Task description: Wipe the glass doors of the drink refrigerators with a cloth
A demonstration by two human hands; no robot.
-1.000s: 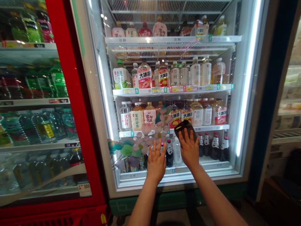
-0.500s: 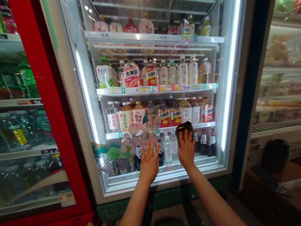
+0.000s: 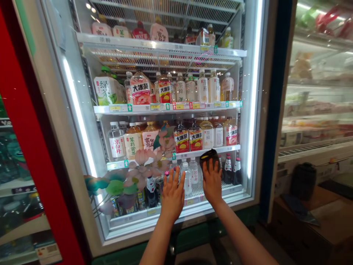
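My right hand (image 3: pixel 213 182) lies over a dark, folded cloth-like bundle (image 3: pixel 204 156) with a small yellow patch, holding it in front of a drinks fridge's glass door (image 3: pixel 176 138). Beside it, my left hand (image 3: pixel 173 197) is raised with fingers spread and nothing in it. Whether either palm touches the glass I cannot tell. Behind the hands, clear water bottles (image 3: pixel 188 180) and dark bottles with red-and-white labels (image 3: pixel 228 167) stand on the lowest shelf. Pink lotus flowers (image 3: pixel 146 158) and green leaves decorate the glass left of my hands.
Several bottled teas (image 3: pixel 182 140) fill the shelves above. A red-framed cooler (image 3: pixel 44 176) stands at the left. To the right are an open chilled display (image 3: pixel 317 121), a cardboard box (image 3: pixel 325 224) and a black container (image 3: pixel 303 180).
The view has swung right, so the fridge sits further left. My right hand and the dark bundle have shifted slightly left and down in the picture; my left hand stays raised with fingers spread.
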